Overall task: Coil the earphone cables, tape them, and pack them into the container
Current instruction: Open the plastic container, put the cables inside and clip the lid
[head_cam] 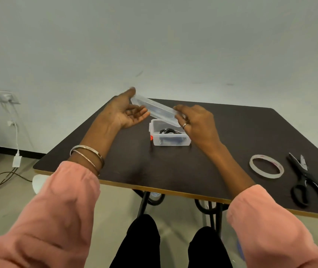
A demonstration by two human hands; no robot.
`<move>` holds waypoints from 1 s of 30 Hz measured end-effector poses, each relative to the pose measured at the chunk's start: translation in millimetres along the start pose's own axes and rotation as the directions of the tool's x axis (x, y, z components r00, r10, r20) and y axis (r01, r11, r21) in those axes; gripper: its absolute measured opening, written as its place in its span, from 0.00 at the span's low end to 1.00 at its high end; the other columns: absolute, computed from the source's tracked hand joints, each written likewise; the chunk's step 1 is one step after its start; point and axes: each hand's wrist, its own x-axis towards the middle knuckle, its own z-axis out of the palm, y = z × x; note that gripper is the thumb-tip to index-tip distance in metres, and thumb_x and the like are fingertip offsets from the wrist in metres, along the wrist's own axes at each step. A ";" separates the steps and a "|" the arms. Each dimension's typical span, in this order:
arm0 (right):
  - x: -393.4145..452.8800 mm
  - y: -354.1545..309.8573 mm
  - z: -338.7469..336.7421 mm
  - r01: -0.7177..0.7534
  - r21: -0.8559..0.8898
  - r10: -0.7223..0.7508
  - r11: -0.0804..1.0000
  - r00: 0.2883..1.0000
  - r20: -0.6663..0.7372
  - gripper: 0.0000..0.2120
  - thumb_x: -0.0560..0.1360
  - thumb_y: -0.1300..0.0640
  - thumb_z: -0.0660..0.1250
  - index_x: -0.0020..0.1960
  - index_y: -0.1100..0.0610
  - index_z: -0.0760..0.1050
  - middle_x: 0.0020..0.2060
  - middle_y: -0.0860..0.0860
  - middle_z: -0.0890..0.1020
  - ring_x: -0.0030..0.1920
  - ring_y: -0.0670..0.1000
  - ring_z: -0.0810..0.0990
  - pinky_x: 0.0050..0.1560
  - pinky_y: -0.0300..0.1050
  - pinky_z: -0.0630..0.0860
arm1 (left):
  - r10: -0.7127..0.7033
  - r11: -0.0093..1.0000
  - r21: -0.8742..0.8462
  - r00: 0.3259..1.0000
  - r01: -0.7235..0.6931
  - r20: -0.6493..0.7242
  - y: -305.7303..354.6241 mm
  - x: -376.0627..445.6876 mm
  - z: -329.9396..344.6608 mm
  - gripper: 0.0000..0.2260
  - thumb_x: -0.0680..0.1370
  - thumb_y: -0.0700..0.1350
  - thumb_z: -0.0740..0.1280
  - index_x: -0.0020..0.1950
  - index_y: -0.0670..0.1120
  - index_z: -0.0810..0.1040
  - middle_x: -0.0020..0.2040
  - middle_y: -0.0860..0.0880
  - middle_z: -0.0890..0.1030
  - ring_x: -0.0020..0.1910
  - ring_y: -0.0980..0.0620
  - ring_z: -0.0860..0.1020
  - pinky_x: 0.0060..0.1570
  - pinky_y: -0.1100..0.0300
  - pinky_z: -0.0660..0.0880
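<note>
Head | hands hold lid | tape, scissors right

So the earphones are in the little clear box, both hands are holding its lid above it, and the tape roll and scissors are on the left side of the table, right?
Not quite: the head view shows the tape roll and scissors on the right side of the table. The rest holds: earphones lie in the box, both hands hold the lid above it.

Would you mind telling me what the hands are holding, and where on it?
The clear lid, above the open box: left hand at its far end, right hand at its near end.
</note>
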 end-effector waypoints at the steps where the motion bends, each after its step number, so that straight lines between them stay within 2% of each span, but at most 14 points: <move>1: -3.3 7.2 -1.1 0.025 -0.004 -0.025 1.000 1.000 0.002 0.10 0.70 0.61 0.72 0.51 0.60 0.82 0.35 0.53 0.83 0.34 0.58 0.79 0.36 0.46 0.78 | 0.027 0.999 0.025 1.000 -0.026 -0.016 -1.5 4.2 5.0 0.16 0.78 0.49 0.68 0.50 0.35 0.73 0.45 0.40 0.77 0.40 0.47 0.79 0.28 0.54 0.81; 2: -5.9 13.1 -3.7 0.001 0.030 -0.002 1.000 1.000 0.021 0.11 0.69 0.59 0.74 0.51 0.60 0.82 0.38 0.52 0.84 0.37 0.57 0.80 0.38 0.45 0.78 | 0.048 0.998 0.051 0.999 -0.047 -0.024 -4.1 8.1 10.2 0.10 0.79 0.44 0.67 0.46 0.37 0.74 0.42 0.41 0.77 0.38 0.48 0.79 0.27 0.55 0.80; 4: -9.8 22.8 -9.1 -0.250 0.241 0.234 0.938 0.968 0.095 0.13 0.68 0.54 0.76 0.51 0.57 0.83 0.44 0.50 0.85 0.44 0.54 0.80 0.43 0.43 0.79 | 0.079 0.991 0.113 0.996 -0.075 -0.029 -10.7 17.2 15.2 0.06 0.79 0.38 0.65 0.43 0.39 0.74 0.41 0.41 0.78 0.36 0.49 0.79 0.25 0.56 0.80; 5: -10.3 25.8 -11.2 -0.420 0.360 0.395 0.833 0.907 0.143 0.13 0.68 0.51 0.76 0.50 0.54 0.83 0.47 0.49 0.84 0.46 0.50 0.81 0.46 0.40 0.78 | 0.092 0.984 0.154 0.995 -0.086 -0.031 -14.5 22.5 15.7 0.05 0.79 0.37 0.65 0.43 0.38 0.74 0.41 0.41 0.78 0.36 0.48 0.80 0.25 0.56 0.79; 7: -11.6 31.0 -9.0 -0.670 0.485 0.658 0.562 0.717 0.229 0.12 0.70 0.46 0.74 0.50 0.50 0.82 0.48 0.47 0.84 0.45 0.44 0.81 0.49 0.39 0.78 | 0.114 0.971 0.216 0.993 -0.104 -0.033 -24.2 30.9 15.6 0.04 0.79 0.35 0.65 0.44 0.37 0.74 0.43 0.39 0.79 0.37 0.45 0.81 0.25 0.55 0.79; 9: -13.8 39.1 0.0 -0.798 0.478 0.789 0.367 0.540 0.294 0.10 0.73 0.47 0.72 0.48 0.52 0.81 0.45 0.48 0.84 0.41 0.45 0.81 0.47 0.41 0.79 | 0.131 0.961 0.250 0.991 -0.118 -0.036 -35.8 38.6 16.0 0.04 0.78 0.34 0.65 0.44 0.36 0.74 0.44 0.38 0.79 0.38 0.44 0.81 0.26 0.54 0.80; 11: -15.6 45.2 10.3 -0.857 0.422 0.831 0.297 0.449 0.328 0.09 0.73 0.52 0.73 0.48 0.57 0.80 0.45 0.51 0.83 0.44 0.48 0.80 0.47 0.43 0.78 | 0.161 0.941 0.310 0.985 -0.136 -0.056 -47.9 45.7 15.6 0.04 0.78 0.34 0.65 0.44 0.35 0.75 0.44 0.38 0.79 0.38 0.43 0.81 0.29 0.54 0.81; 13: -16.1 48.7 18.1 -0.878 0.371 0.842 0.301 0.428 0.330 0.07 0.72 0.58 0.74 0.47 0.58 0.79 0.45 0.53 0.82 0.46 0.50 0.80 0.49 0.43 0.78 | 0.218 0.892 0.423 0.972 -0.160 -0.092 -58.1 53.9 13.6 0.04 0.77 0.35 0.66 0.44 0.35 0.76 0.44 0.40 0.79 0.36 0.46 0.81 0.29 0.56 0.81; 15: -14.5 49.4 22.6 -0.890 0.320 0.851 0.326 0.423 0.310 0.07 0.72 0.61 0.73 0.50 0.60 0.80 0.45 0.52 0.81 0.46 0.50 0.79 0.49 0.42 0.78 | 0.293 0.793 0.586 0.948 -0.169 -0.124 -65.6 60.6 9.4 0.04 0.76 0.38 0.69 0.45 0.36 0.78 0.43 0.41 0.80 0.34 0.50 0.79 0.27 0.58 0.77; 17: -14.3 50.2 27.0 -0.886 0.267 0.842 0.379 0.450 0.298 0.11 0.73 0.61 0.72 0.55 0.62 0.80 0.45 0.51 0.80 0.46 0.50 0.79 0.49 0.41 0.76 | 0.363 0.684 0.712 0.921 -0.158 -0.144 -70.6 65.3 5.0 0.07 0.75 0.41 0.70 0.47 0.37 0.80 0.44 0.43 0.80 0.35 0.51 0.76 0.27 0.59 0.73; 19: -13.7 49.6 30.8 -0.868 0.208 0.822 0.451 0.495 0.283 0.12 0.73 0.61 0.72 0.56 0.63 0.80 0.46 0.53 0.81 0.46 0.50 0.78 0.49 0.40 0.76 | 0.415 0.628 0.762 0.897 -0.159 -0.155 -73.1 69.1 2.5 0.09 0.75 0.43 0.71 0.48 0.37 0.81 0.44 0.44 0.80 0.35 0.51 0.75 0.29 0.59 0.73; 23: -16.6 51.8 35.1 -0.845 0.126 0.800 0.519 0.533 0.277 0.11 0.74 0.61 0.71 0.54 0.65 0.80 0.48 0.57 0.83 0.46 0.54 0.81 0.52 0.44 0.78 | 0.463 0.572 0.806 0.872 -0.155 -0.161 -75.2 76.5 1.1 0.09 0.75 0.43 0.71 0.48 0.37 0.82 0.46 0.43 0.82 0.34 0.50 0.77 0.36 0.56 0.78; 25: -18.5 53.1 35.0 -0.842 0.123 0.792 0.525 0.536 0.292 0.12 0.75 0.60 0.70 0.56 0.65 0.80 0.50 0.56 0.83 0.48 0.53 0.81 0.52 0.41 0.76 | 0.473 0.562 0.813 0.865 -0.152 -0.166 -76.8 79.6 0.5 0.08 0.74 0.43 0.72 0.47 0.37 0.82 0.45 0.42 0.82 0.36 0.48 0.79 0.41 0.54 0.81; 30: -21.7 55.2 37.4 -0.840 0.110 0.780 0.531 0.536 0.324 0.10 0.77 0.59 0.68 0.53 0.64 0.82 0.48 0.56 0.84 0.44 0.51 0.80 0.45 0.39 0.72 | 0.459 0.573 0.807 0.871 -0.140 -0.175 -80.0 82.6 -2.3 0.10 0.75 0.44 0.71 0.47 0.36 0.81 0.44 0.41 0.82 0.33 0.49 0.78 0.34 0.58 0.79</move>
